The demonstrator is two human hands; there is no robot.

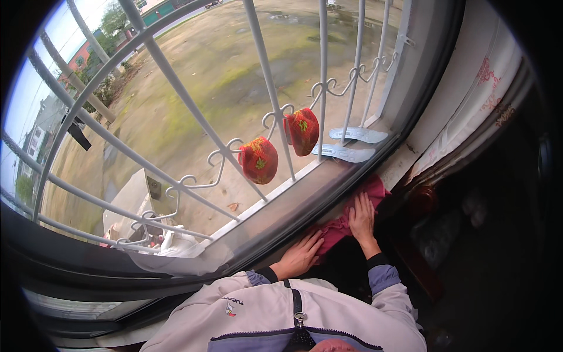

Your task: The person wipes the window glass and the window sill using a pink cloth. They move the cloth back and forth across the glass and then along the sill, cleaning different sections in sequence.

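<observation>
A pink cloth point(335, 229) lies rumpled along the inner window sill, with ruffle-like folds across its middle. My left hand point(301, 254) rests palm down on its near left end, fingers extended. Farther along the sill, my right hand point(363, 218) presses flat on the same cloth, fingers pointing away from me. Neither hand visibly pinches the fabric; what lies under the palms is hidden. Just beyond the cloth runs the dark window frame point(303, 222).
White metal window bars point(259, 48) with scrollwork stand beyond the sill. Two red patterned fabric pieces point(258, 160) hang on the scrolls. Pale blue insoles point(345, 152) lie on the outer ledge. A patterned curtain point(475, 114) hangs at right, above a dark area.
</observation>
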